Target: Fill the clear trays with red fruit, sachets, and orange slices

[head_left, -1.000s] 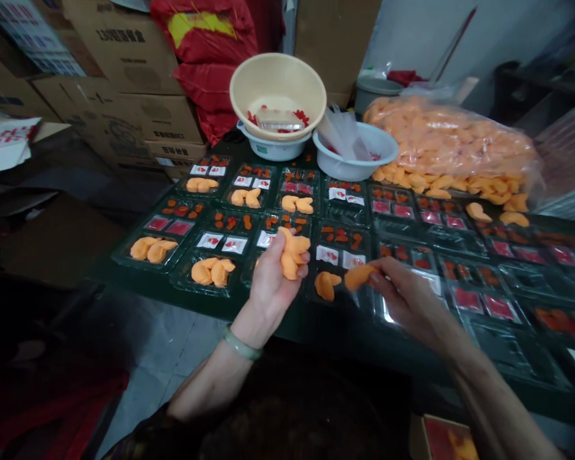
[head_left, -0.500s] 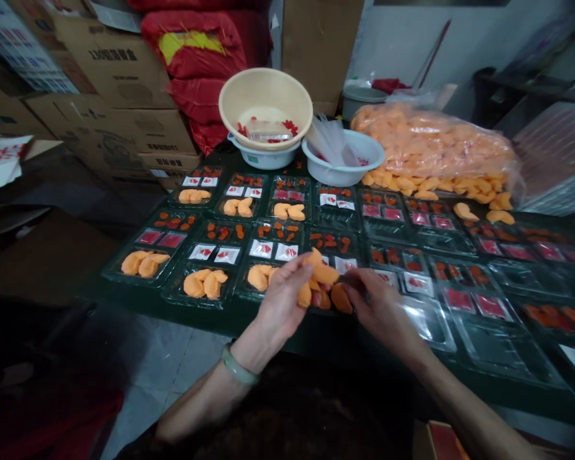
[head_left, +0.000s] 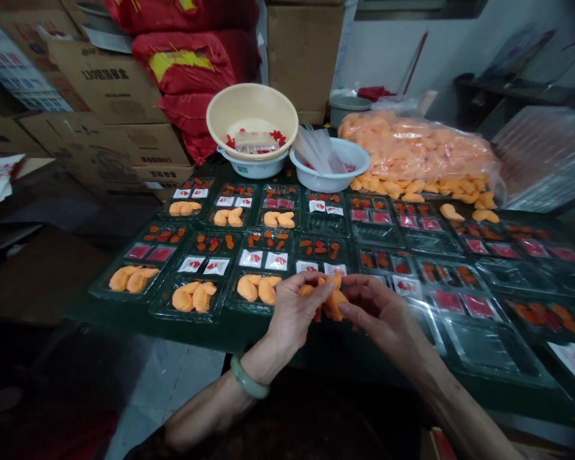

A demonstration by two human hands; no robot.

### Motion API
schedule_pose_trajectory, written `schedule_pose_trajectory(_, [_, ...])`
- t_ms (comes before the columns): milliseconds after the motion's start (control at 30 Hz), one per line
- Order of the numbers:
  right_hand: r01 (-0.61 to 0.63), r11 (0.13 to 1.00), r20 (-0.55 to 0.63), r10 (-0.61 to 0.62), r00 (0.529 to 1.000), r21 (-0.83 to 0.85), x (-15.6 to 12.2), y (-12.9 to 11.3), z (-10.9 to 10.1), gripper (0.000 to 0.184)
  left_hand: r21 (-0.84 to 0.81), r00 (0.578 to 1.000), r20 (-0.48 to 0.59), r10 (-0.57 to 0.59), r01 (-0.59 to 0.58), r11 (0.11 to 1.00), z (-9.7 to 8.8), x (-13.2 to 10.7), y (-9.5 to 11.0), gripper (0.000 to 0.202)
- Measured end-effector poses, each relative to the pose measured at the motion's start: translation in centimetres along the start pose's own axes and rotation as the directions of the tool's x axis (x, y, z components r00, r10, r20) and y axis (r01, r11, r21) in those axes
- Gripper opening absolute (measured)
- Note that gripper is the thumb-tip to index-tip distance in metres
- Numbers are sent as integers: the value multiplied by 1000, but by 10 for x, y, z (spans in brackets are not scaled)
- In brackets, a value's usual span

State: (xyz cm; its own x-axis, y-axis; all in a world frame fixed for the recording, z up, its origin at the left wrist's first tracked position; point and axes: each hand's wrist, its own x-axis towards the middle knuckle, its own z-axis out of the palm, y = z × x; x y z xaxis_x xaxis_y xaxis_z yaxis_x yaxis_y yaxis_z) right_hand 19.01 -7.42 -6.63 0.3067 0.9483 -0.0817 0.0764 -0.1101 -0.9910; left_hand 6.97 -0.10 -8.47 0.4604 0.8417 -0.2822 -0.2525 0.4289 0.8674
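My left hand point(head_left: 294, 313) and my right hand point(head_left: 381, 316) meet over the front row of clear plastic trays point(head_left: 345, 243) on the dark green table. Both are closed on orange crescent-shaped pieces point(head_left: 333, 300) held between them, the left cupping a small bunch, the right pinching one piece at its edge. A green bangle point(head_left: 246, 380) circles my left wrist. Trays to the left hold two orange pieces point(head_left: 259, 289) each, plus red bits and small sachets. Trays to the right have only red bits and sachets.
A big clear bag of orange pieces point(head_left: 416, 153) lies at the back right, with loose ones spilled before it. A beige bowl point(head_left: 252, 118) stacked on a white one and another white bowl point(head_left: 328, 163) stand behind the trays. Cardboard boxes point(head_left: 105, 83) and red sacks point(head_left: 186, 64) are piled at left.
My right hand laid an orange piece into a front tray, then came back to my left hand. Both hands dropped lower and closed together on the bunch. The view shifted down slightly.
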Motion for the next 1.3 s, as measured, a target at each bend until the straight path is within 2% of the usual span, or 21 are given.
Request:
schedule_pose_trajectory(67, [44, 999, -21, -44, 999, -12, 10, -5, -1, 33, -48, 1000, -23, -11, 10, 999, -2, 4, 7, 32])
schedule_pose_trajectory(167, [94, 992, -72, -100, 992, -83, 38, -12, -11, 30, -218, 994, -74, -78, 60, 974, -8, 9, 20, 29])
schedule_pose_trajectory(267, [100, 985, -114, -117, 987, -140, 82, -11, -22, 31, -375, 992, -55, -110, 81, 923, -17, 12, 31, 32])
schedule_pose_trajectory(333, [80, 986, -171, -105, 980, -147, 115, -5, -23, 29, -412, 995, -23, -100, 82, 907, -22, 13, 34, 34])
schedule_pose_trajectory(400, [30, 961, -253, -102, 962, -274, 148, 6, -16, 23, -403, 994, -29, -101, 81, 911, -27, 15, 35, 33])
schedule_pose_trajectory(500, [-61, 819, -313, -149, 938, -570, 185, 21, -1, 19, -384, 990, -82, -119, 79, 920, -32, 20, 37, 29])
schedule_pose_trajectory(600, [-77, 700, -272, -172, 947, -710, 204, 31, 7, 14, -383, 986, -108, -128, 77, 921, -38, 25, 41, 29])
schedule_pose_trajectory(633, [-65, 636, -237, -188, 953, -769, 206, 31, 7, 14, -384, 987, -104, -119, 70, 921, -40, 26, 43, 31])
schedule_pose_trajectory(733, [6, 361, -102, -278, 955, -933, 198, 23, 6, 19, -387, 998, -60, -18, -6, 922, -44, 26, 50, 43])
schedule_pose_trajectory(767, [47, 323, -59, -312, 948, -945, 191, 17, 6, 22, -379, 999, -35, 29, -40, 925, -45, 24, 52, 48])
schedule_pose_trajectory(800, [108, 356, -15, -325, 945, -928, 183, 10, 7, 24, -362, 997, -1, 74, -69, 930, -45, 23, 54, 52])
schedule_pose_trajectory(867, [258, 591, 117, -267, 957, -764, 160, -8, 11, 30, -300, 988, 75, 136, -107, 948, -45, 19, 57, 60])
schedule_pose_trajectory(900, [309, 717, 231, -208, 950, -625, 146, -18, 13, 32, -261, 983, 111, 148, -115, 959, -45, 17, 58, 64])
schedule_pose_trajectory(967, [309, 871, 473, -103, 875, -382, 120, -32, 18, 35, -175, 972, 173, 158, -127, 976, -44, 14, 59, 68])
schedule_pose_trajectory(1000, [289, 906, 546, -80, 834, -309, 108, -37, 20, 34, -132, 966, 199, 163, -139, 982, -43, 13, 59, 68])
schedule_pose_trajectory(1033, [268, 927, 575, -74, 815, -261, 98, -39, 21, 31, -94, 959, 228, 165, -148, 985, -42, 12, 58, 68])
schedule_pose_trajectory(1100, [220, 957, 544, -84, 835, -189, 84, -38, 21, 27, -57, 947, 284, 149, -139, 989, -38, 13, 54, 65])
schedule_pose_trajectory(1167, [182, 974, 449, -105, 888, -134, 79, -34, 17, 24, -40, 951, 293, 98, -91, 995, -35, 15, 48, 60])
schedule_pose_trajectory(1233, [204, 968, 338, -145, 930, -145, 87, -29, 6, 24, -1, 971, 232, 62, -63, 998, -33, 18, 44, 54])
schedule_pose_trajectory(1300, [262, 931, 207, -212, 955, -254, 106, -24, -8, 23, 75, 989, 128, 68, -78, 994, -35, 21, 42, 48])
